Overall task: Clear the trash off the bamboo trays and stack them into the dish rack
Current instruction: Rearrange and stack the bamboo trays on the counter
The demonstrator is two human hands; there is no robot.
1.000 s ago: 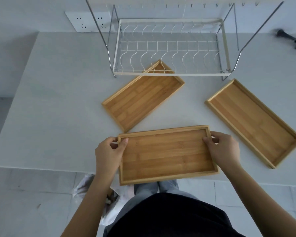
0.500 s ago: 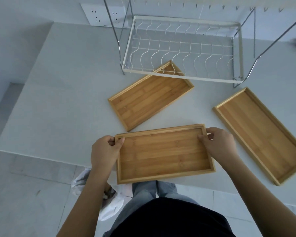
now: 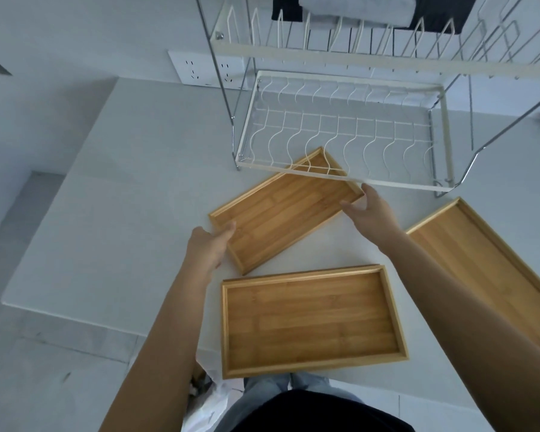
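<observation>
Three bare bamboo trays lie on the white table [image 3: 131, 194]. The near tray [image 3: 312, 319] sits at the front edge, overhanging it, with no hand on it. The middle tray [image 3: 281, 210] lies at an angle, its far corner under the lower tier of the white wire dish rack [image 3: 340, 179]. My left hand [image 3: 209, 247] is at that tray's near-left corner and my right hand [image 3: 368, 207] at its right end; both have fingers spread and touch or nearly touch the rim. The third tray [image 3: 480, 260] lies at the right, partly behind my right arm.
The rack has an upper tier [image 3: 356, 54] with folded dark and grey cloth behind it. A wall socket plate [image 3: 200, 70] is at the back. A white plastic bag [image 3: 212, 400] hangs below the table's front edge, by my legs.
Both hands have let go of the near tray and moved forward to the two ends of the angled middle tray. The camera has tilted up, showing the rack's upper tier.
</observation>
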